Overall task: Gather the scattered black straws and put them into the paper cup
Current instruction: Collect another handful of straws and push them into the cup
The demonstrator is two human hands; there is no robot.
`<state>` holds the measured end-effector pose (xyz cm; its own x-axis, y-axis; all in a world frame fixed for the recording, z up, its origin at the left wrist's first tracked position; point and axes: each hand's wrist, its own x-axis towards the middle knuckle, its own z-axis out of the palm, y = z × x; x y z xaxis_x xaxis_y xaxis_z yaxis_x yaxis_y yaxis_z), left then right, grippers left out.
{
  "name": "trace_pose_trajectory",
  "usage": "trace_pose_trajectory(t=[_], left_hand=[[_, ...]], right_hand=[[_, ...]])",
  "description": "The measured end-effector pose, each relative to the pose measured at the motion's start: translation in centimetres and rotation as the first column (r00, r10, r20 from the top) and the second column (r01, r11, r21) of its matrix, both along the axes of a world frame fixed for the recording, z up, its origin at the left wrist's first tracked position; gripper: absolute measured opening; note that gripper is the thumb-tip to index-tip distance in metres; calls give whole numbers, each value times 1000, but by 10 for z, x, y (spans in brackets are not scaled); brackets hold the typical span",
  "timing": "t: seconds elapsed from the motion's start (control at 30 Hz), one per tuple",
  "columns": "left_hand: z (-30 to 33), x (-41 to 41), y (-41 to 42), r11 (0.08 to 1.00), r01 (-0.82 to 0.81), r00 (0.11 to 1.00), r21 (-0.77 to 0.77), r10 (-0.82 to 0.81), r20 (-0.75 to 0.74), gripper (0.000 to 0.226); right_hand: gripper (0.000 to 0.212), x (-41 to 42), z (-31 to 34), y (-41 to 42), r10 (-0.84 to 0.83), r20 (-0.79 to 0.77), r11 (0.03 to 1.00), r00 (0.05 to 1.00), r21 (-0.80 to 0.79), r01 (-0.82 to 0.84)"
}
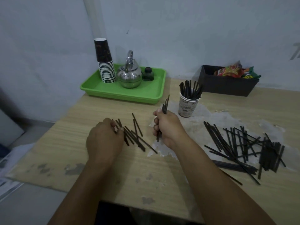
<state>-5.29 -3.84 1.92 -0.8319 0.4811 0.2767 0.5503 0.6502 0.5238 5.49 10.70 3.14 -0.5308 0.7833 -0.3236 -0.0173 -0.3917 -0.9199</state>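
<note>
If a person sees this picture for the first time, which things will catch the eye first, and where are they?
The black straws stand out first: a large scattered pile lies on the table at the right, and a smaller cluster lies under the left hand. The right hand grips a small bundle upright at the centre, beside the paper cup that already holds straws. At the back left, a bright green tray carries a shiny kettle and stacked cups.

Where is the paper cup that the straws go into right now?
In the head view, the paper cup stands upright on the table, right of centre, just beyond the right hand and in front of the dark box.
</note>
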Motion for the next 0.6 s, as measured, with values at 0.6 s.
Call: trace_pose_trajectory(t=[0.6], left_hand=[[0,-9,18,979,145,989,-142,-148,-10,24]], right_hand=[[22,0,-18,0,47,10,998,999,42,-47]])
